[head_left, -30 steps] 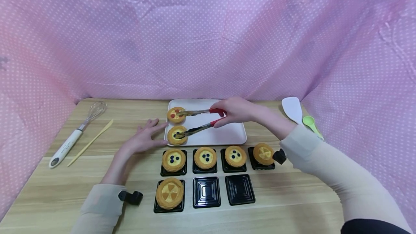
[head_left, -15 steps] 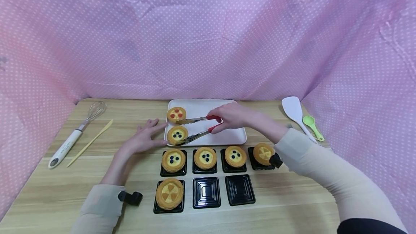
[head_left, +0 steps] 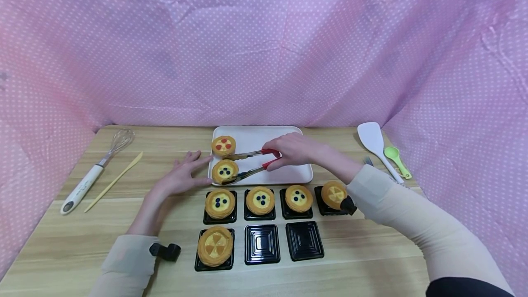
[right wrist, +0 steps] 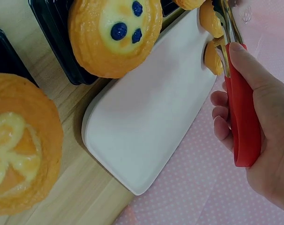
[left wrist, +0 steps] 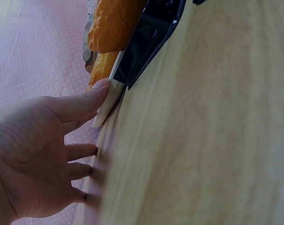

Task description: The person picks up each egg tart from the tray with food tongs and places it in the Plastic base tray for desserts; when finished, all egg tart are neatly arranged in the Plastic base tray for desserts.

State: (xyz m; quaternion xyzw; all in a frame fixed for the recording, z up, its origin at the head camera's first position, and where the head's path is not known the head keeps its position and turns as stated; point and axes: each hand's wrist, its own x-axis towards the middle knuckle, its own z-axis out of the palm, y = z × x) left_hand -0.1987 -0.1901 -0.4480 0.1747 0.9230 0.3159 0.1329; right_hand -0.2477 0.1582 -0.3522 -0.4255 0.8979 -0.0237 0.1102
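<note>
Tongs (head_left: 250, 164) with red handles sit in the right hand (head_left: 288, 149), whose fingers and thumb wrap the handles; their metal tips close around the blueberry tart (head_left: 225, 171) at the near left corner of the white tray (head_left: 284, 171). In the right wrist view the thumb lies along the upper red handle and the fingers curl beneath it. A red-dotted tart (head_left: 223, 145) lies on the tray just behind the blueberry tart. The left hand (head_left: 181, 175) rests flat on the table (head_left: 82, 237) just left of the tray, fingers straight and spread, holding nothing; the left wrist view shows its thumb tip touching the tray's edge. In front of the tray stand four black cups (head_left: 255, 217) with tarts, and nearer still one filled cup and two empty cups (head_left: 304, 240). A whisk (head_left: 96, 168) and a yellow stick (head_left: 115, 180) lie well left of the tray; a white spatula (head_left: 373, 143) and a green spoon (head_left: 395, 158) lie to its right.
</note>
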